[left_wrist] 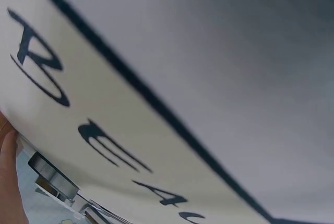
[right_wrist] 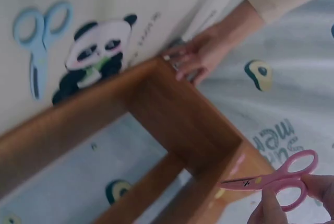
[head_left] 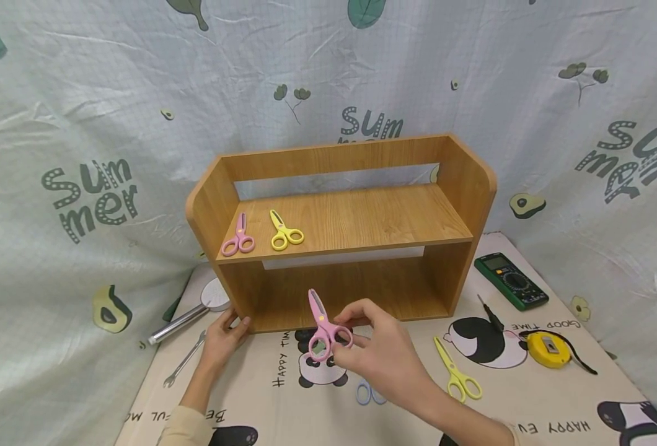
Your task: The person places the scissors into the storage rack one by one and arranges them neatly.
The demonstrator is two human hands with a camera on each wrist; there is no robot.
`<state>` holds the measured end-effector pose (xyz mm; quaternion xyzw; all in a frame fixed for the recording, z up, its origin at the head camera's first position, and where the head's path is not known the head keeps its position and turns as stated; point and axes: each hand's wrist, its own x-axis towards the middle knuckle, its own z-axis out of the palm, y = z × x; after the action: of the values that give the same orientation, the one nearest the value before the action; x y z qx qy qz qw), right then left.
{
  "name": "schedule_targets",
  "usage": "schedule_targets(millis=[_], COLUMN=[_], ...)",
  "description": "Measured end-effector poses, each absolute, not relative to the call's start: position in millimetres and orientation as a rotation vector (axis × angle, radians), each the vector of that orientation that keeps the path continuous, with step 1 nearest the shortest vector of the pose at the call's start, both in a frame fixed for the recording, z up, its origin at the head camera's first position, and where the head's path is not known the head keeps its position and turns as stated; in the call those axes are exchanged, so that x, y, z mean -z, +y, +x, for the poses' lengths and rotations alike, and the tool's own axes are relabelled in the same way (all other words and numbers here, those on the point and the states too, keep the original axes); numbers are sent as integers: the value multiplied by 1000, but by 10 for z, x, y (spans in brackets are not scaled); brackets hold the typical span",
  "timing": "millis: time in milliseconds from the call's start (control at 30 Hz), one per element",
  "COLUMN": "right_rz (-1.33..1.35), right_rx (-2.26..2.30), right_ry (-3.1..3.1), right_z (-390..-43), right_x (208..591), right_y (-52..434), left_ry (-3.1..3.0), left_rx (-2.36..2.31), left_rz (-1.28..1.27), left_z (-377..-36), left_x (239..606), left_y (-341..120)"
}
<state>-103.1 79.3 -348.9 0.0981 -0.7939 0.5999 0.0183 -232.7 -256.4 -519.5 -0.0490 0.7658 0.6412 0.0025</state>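
Observation:
My right hand (head_left: 381, 353) pinches pink scissors (head_left: 321, 322) by one finger ring, blades up, before the shelf's lower opening. In the right wrist view the same pink scissors (right_wrist: 282, 179) lie between thumb and fingers. My left hand (head_left: 222, 341) grips the lower left front corner of the two-tier wooden shelf (head_left: 342, 244); the right wrist view shows those fingers (right_wrist: 190, 67) at the corner. On the upper tier, at the left, lie another pair of pink scissors (head_left: 240, 238) and yellow scissors (head_left: 284, 235).
Blue scissors (head_left: 370, 393) and yellow scissors (head_left: 457, 371) lie on the patterned tablecloth (head_left: 412, 421). At right are a green multimeter (head_left: 511, 282), a screwdriver (head_left: 493, 316) and a yellow tape measure (head_left: 548, 349). A wrench (head_left: 185, 361) and a magnifying glass (head_left: 194, 310) lie left of the shelf.

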Motion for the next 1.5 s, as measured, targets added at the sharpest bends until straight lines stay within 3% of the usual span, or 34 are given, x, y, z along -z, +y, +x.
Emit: schedule_targets(millis=[500,1033,1500], right_rz=[473,353,373], right_rx=[-1608,-1366,-1094], right_ry=[-2398,-2501,-2762], right_z=[-1573,-2587,-2911], right_x=[2753,2798,2788], right_y=[757,593,512], left_ry=[2450,2424,2417], left_rx=[-1968,-1983,-2026], left_rz=[-141,-120,-124], left_z=[-2318,-2317,-2342], left_x=[5203,5227,5226], left_y=[-2601,-2600,-2594])
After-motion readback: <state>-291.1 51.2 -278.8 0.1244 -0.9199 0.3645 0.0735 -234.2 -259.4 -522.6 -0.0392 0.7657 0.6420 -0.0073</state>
